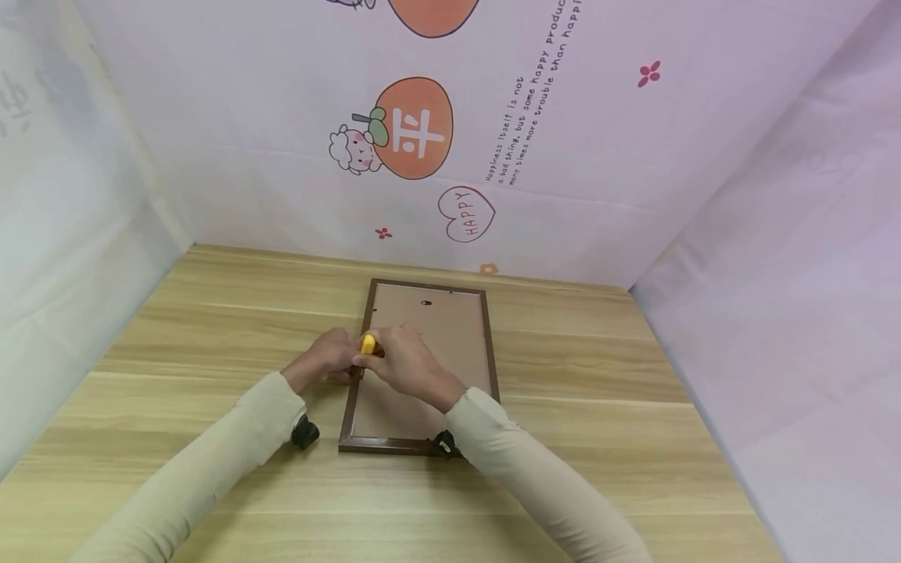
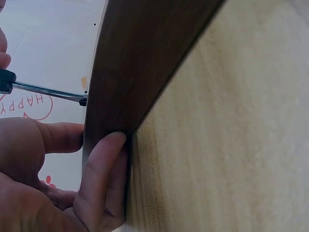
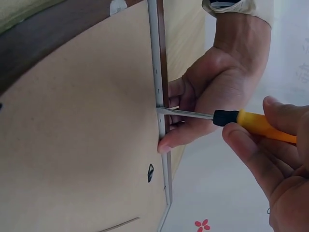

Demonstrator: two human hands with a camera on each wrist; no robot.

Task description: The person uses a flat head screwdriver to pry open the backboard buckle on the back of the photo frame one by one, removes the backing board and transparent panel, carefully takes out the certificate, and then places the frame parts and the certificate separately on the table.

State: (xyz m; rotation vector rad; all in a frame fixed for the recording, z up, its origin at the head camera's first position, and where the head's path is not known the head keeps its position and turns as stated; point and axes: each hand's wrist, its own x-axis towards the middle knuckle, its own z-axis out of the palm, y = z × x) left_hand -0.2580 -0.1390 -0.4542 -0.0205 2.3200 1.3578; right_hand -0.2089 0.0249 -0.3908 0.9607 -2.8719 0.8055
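A brown picture frame lies face down on the wooden table, its tan backing board up. My left hand grips the frame's left rail, thumb pressed against the outer side and fingers curled over the top edge. My right hand holds a screwdriver with a yellow handle and black collar. Its metal shaft reaches across my left fingers, and the tip sits at the rail's inner edge, where the rail meets the backing board.
White printed cloth walls close in the table at the back and on both sides. A small metal hanger sits near the frame's far end. Black wrist camera mounts hang at both cuffs, close to the frame's near edge.
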